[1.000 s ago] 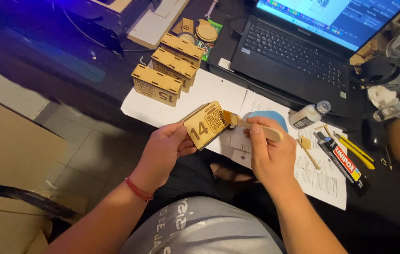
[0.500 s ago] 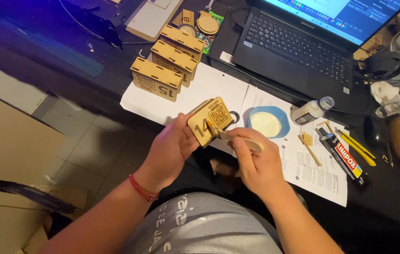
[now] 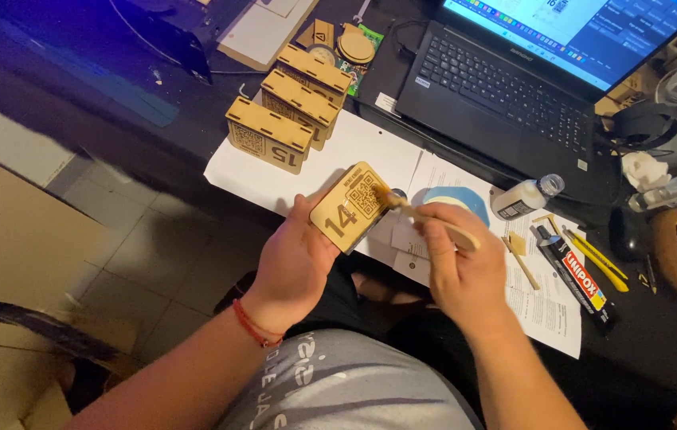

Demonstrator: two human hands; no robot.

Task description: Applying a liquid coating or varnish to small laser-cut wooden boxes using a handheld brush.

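1. While the left hand (image 3: pixel 295 259) held the small wooden box (image 3: pixel 353 205) above the lap, its fingers were closed around the box from below, with the thumb on the lower edge.
2. The right hand (image 3: pixel 462 267) had its fingers pinched on a flat wooden stick (image 3: pixel 426 216), and the tip of the stick touched the right side of the box.
3. Just behind the stick, a blue dish (image 3: pixel 458 199) with white glue lay on white paper sheets (image 3: pixel 338 155).
4. A small white bottle (image 3: pixel 523 197) and a black glue tube (image 3: pixel 577 277) lay to the right.
5. Farther on the tabletop (image 3: pixel 76 72), three similar boxes (image 3: pixel 287 107) stood in a row, near a laptop (image 3: pixel 514 80).
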